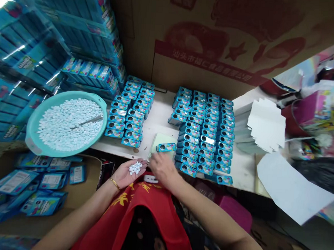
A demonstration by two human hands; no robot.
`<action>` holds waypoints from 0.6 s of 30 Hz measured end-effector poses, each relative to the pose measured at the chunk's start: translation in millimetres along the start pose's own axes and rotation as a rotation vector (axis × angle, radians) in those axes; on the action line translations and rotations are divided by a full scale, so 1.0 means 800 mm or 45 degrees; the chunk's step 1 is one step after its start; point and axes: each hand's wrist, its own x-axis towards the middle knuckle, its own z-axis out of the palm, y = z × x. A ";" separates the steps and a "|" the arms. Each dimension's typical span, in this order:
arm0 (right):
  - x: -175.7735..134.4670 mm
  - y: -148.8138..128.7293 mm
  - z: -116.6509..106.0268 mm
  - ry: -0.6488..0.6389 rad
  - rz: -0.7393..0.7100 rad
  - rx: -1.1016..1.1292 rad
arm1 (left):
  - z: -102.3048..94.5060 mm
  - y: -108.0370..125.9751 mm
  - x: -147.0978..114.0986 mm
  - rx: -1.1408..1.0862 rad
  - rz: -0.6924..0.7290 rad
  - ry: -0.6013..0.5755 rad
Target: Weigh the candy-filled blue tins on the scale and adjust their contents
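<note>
My left hand (126,174) is palm up and cupped, with a small heap of white candy pieces (135,168) resting in it. Beside it, at the front edge of the table, my right hand (162,170) has its fingers curled downward; their tips are hidden, so what they pinch, if anything, I cannot make out. Just beyond those fingers a single blue box with a dark round hole (166,147) lies on a pale green pad (158,140). On the left, a wide turquoise basin (32,126) holds many white pieces and a thin metal tool (86,122).
Rows of blue boxes (135,120) stand left of the pad, more rows (200,134) right of it. Plastic-wrapped stacks (77,17) rise at left. A large carton (200,40) walls the back. White cards (267,125) lie right; an open carton (80,193) sits lower left.
</note>
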 end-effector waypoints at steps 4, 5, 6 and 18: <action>0.000 -0.045 0.003 -0.002 -0.093 0.197 | -0.006 -0.009 -0.003 -0.025 -0.063 -0.036; 0.001 -0.050 0.005 -0.017 -0.093 0.223 | -0.008 -0.011 -0.005 -0.032 -0.081 -0.039; 0.002 -0.052 0.007 -0.036 -0.111 0.249 | -0.009 -0.012 -0.007 -0.037 -0.100 -0.037; 0.005 -0.056 0.004 -0.065 -0.199 0.314 | -0.008 -0.014 -0.020 -0.031 -0.186 0.085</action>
